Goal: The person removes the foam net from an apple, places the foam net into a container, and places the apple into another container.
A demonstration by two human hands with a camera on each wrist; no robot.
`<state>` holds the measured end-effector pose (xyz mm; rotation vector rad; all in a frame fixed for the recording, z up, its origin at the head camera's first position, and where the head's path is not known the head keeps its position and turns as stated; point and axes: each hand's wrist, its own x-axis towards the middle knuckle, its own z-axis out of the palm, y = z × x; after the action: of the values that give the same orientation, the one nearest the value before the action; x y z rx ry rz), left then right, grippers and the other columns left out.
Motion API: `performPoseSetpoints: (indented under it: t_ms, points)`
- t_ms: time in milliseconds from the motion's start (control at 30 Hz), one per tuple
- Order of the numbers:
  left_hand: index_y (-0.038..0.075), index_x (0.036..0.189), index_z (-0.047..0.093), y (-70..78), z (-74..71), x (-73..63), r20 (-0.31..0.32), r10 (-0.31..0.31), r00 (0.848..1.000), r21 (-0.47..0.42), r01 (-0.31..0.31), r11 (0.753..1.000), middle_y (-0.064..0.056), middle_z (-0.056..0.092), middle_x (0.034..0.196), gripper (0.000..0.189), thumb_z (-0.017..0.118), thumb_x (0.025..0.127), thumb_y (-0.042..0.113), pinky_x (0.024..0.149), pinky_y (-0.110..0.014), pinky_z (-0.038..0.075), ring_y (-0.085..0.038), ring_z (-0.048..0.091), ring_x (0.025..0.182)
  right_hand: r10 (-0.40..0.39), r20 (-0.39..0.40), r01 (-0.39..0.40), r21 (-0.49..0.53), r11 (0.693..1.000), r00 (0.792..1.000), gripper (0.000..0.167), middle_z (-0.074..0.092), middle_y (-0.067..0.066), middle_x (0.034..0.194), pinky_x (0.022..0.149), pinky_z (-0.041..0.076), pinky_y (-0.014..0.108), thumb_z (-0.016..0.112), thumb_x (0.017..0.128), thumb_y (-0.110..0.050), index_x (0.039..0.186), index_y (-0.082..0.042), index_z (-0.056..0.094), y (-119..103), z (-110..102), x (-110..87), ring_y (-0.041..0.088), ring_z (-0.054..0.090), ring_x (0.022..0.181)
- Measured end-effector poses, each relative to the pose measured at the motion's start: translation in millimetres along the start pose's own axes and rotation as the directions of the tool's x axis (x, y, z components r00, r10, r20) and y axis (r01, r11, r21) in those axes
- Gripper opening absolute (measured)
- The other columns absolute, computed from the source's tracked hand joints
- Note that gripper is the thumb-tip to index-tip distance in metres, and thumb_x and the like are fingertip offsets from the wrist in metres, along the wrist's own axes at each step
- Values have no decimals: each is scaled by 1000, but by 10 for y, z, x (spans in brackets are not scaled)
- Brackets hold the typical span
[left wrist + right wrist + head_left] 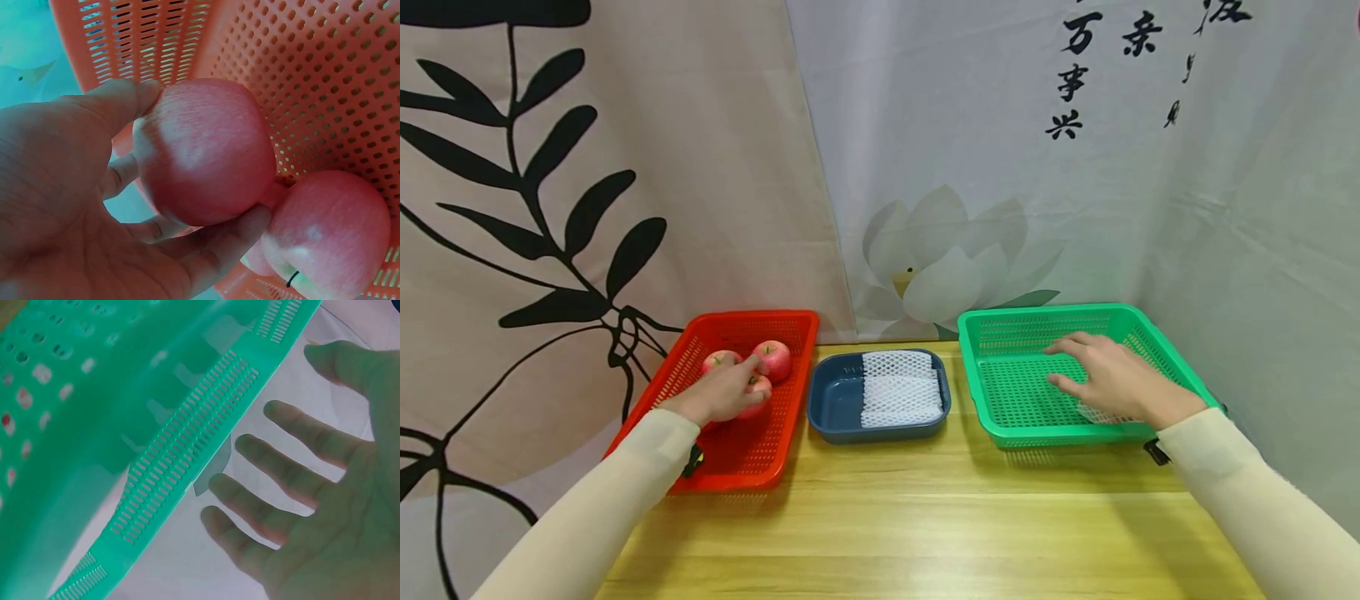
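Inside the red plastic basket, my left hand grips an apple, thumb on one side and fingers around the other. Beside it in the left wrist view lies another apple with its stem showing. The head view also has a red apple beyond the fingertips and a paler apple partly behind the hand. My right hand is over the green plastic basket, fingers spread and holding nothing. Below it, a piece of white foam netting is partly hidden by the hand.
A dark blue tray stands between the two baskets, with white foam fruit nets lying in its right part. Everything stands on a wooden table. A printed cloth hangs directly behind the containers.
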<state>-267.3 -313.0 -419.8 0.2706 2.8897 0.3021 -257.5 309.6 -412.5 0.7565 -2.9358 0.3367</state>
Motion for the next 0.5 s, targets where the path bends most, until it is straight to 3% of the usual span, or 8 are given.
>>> performPoseSetpoints:
  t_ms: [133, 267, 367, 500]
  points:
    - [6, 170, 49, -4, 16, 20, 20, -13, 1000, -2, 13, 1000, -39, 50, 157, 68, 75, 114, 34, 116, -75, 59, -50, 58, 135, 32, 49, -32, 3, 999, 998, 50, 69, 28, 158, 113, 58, 76, 79, 113, -37, 153, -8, 73, 43, -41, -2, 57, 67, 144]
    - [5, 161, 55, -22, 23, 21, 22, 15, 1000, -4, -14, 1000, -31, 56, 140, 59, 78, 113, 30, 104, -63, 63, -42, 58, 119, 57, 83, -57, 3, 998, 995, 52, 67, 31, 159, 113, 58, 77, 78, 113, -38, 154, -6, 72, 90, -63, -12, 58, 67, 143]
    - [6, 152, 57, -24, 15, 21, 18, 36, 999, -3, -36, 999, -28, 56, 131, 49, 78, 112, 26, 94, -55, 60, -39, 57, 112, 69, 101, -70, 5, 998, 993, 54, 65, 32, 160, 113, 58, 77, 78, 113, -39, 155, -6, 71, 127, -78, -22, 59, 66, 143]
    - [-2, 161, 47, -11, -6, 32, 24, 42, 999, 7, -42, 999, -43, 55, 146, 62, 75, 113, 24, 103, -63, 62, -52, 60, 132, 80, 116, -82, 11, 997, 990, 55, 63, 34, 161, 113, 57, 77, 78, 114, -38, 156, -4, 70, 160, -113, -36, 60, 64, 145]
